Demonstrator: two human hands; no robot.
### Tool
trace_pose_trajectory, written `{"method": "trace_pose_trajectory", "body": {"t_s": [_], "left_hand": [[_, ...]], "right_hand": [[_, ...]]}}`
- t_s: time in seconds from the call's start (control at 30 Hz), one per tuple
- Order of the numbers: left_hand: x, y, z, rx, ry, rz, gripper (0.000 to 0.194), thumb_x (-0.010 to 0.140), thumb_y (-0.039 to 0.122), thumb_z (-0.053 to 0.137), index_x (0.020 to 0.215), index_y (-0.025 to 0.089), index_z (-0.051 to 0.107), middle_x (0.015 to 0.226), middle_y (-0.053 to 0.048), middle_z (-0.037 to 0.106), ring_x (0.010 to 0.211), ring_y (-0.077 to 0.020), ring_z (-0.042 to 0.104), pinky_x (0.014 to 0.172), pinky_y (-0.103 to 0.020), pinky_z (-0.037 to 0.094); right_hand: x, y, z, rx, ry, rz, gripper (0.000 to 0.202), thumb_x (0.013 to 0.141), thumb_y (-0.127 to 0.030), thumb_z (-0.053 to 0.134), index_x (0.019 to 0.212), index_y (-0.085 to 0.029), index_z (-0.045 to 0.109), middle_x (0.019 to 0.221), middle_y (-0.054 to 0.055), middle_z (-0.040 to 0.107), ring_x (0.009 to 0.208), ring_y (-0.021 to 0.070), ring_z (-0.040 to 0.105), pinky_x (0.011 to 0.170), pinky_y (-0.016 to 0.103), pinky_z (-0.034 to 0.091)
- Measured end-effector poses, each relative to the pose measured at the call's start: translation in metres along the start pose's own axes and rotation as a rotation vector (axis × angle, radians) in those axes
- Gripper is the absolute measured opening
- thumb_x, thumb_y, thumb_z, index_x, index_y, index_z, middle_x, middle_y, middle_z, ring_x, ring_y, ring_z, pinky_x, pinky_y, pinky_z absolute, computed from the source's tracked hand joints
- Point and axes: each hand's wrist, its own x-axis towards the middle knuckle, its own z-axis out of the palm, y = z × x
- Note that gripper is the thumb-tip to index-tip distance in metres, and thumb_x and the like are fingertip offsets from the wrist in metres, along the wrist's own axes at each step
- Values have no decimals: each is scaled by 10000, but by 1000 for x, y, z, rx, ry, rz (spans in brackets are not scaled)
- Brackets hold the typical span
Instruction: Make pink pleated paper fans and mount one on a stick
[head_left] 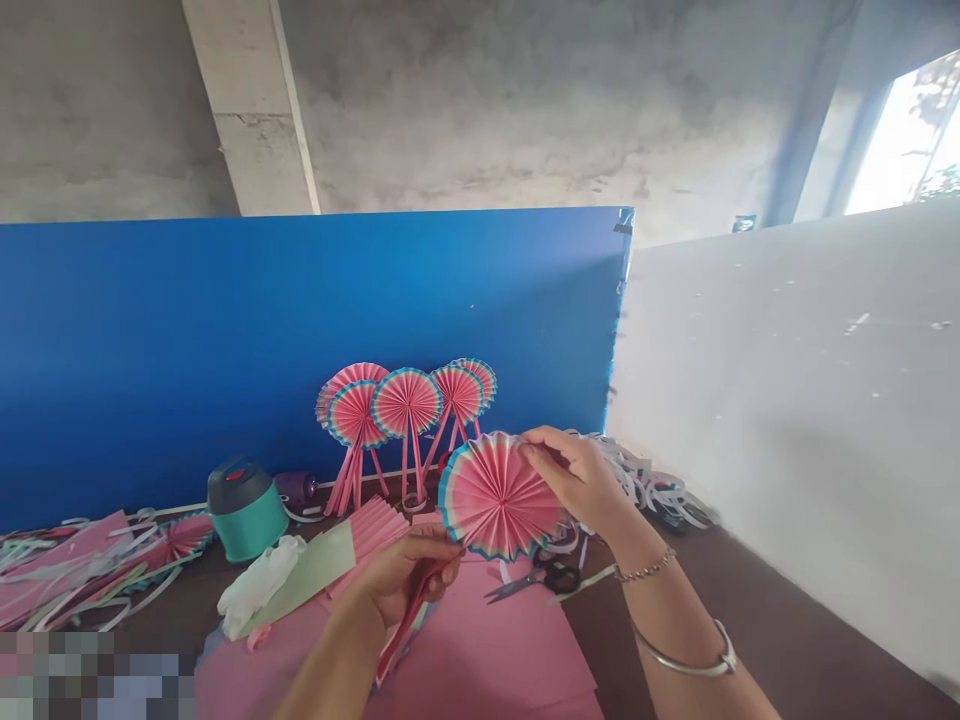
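A round pleated paper fan [499, 505], pink with a pale band and a blue edge, is spread out in front of me. My left hand [420, 572] is closed at its lower left rim, around folded pink strips [401, 640] that run down below the fist. At the fan's upper right edge, my right hand [576, 478] pinches the paper between thumb and fingers. Just under the fan lies a pair of scissors [536, 580] with dark handles. Large pink paper sheets [510, 650] are spread beneath both hands.
Several finished-looking paper fans [407, 402] lean against a blue partition [225, 330]. To the left are a teal container with a dark lid [246, 510], crumpled white plastic [261, 585] and a heap of paper strips [82, 565]. White strips [649, 485] pile up by the white wall [787, 420].
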Motion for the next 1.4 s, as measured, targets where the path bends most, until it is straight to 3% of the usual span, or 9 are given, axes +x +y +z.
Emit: {"method": "trace_pose_trajectory", "body": {"t_s": [0.1,0.23,0.37,0.5,0.7,0.9,1.07,1.27,1.4], "left_hand": [[1,-1,1,-36,-28,21,284,579,243,743,563,160,471,456,40,460,376,-32,307,373,-192,123],[0,1,6,-155,-32,93,338,609,272,751,578,164,432,489,62,422,395,-21,289,377,-174,153],[0,0,12,-185,-43,115,358,618,254,756,547,162,417,481,57,422,395,-21,305,383,-176,163],[1,-3,16,-117,-45,85,363,600,284,767,525,159,435,460,55,420,385,-22,303,387,-189,144],[1,-4,15,-65,-56,49,303,588,262,750,513,151,478,426,42,428,365,-32,310,388,-211,121],[2,-3,10,-40,-47,18,265,594,230,727,521,153,484,429,38,447,364,-35,304,387,-210,111],[4,-6,9,-43,-50,-1,268,597,228,733,530,148,487,442,32,459,368,-34,301,381,-201,107],[2,-5,11,-65,-72,-4,282,610,239,742,523,146,491,432,47,417,359,-29,278,373,-194,116],[3,-5,13,-106,-66,25,330,615,284,748,512,157,462,433,56,398,357,-26,264,370,-184,133]], "right_hand": [[0,-3,-3,78,54,92,408,890,-483,466,1139,-204,629,758,33,635,595,133,514,528,245,400],[2,-2,-6,188,157,187,476,860,-538,493,1195,-218,603,972,76,656,809,184,583,658,270,453],[4,1,-2,292,2,218,404,821,-541,551,982,-188,662,820,54,643,736,173,561,615,269,425],[4,2,5,411,35,249,337,817,-511,566,718,-189,588,585,-35,486,518,96,391,489,244,290],[1,3,3,601,-17,315,181,780,-353,574,698,-194,543,573,-48,448,503,89,375,495,239,281],[1,2,-6,558,-17,317,229,758,-416,627,867,-218,598,702,-33,512,595,102,428,541,241,326],[2,4,-3,538,-47,358,374,763,-480,638,573,-191,496,554,-52,413,524,89,362,508,247,297],[6,12,-7,800,198,352,321,739,-511,662,695,-196,614,776,32,620,708,158,569,647,286,455],[6,16,-10,622,264,303,427,801,-590,550,917,-203,689,914,84,663,881,207,599,740,312,473]]}}
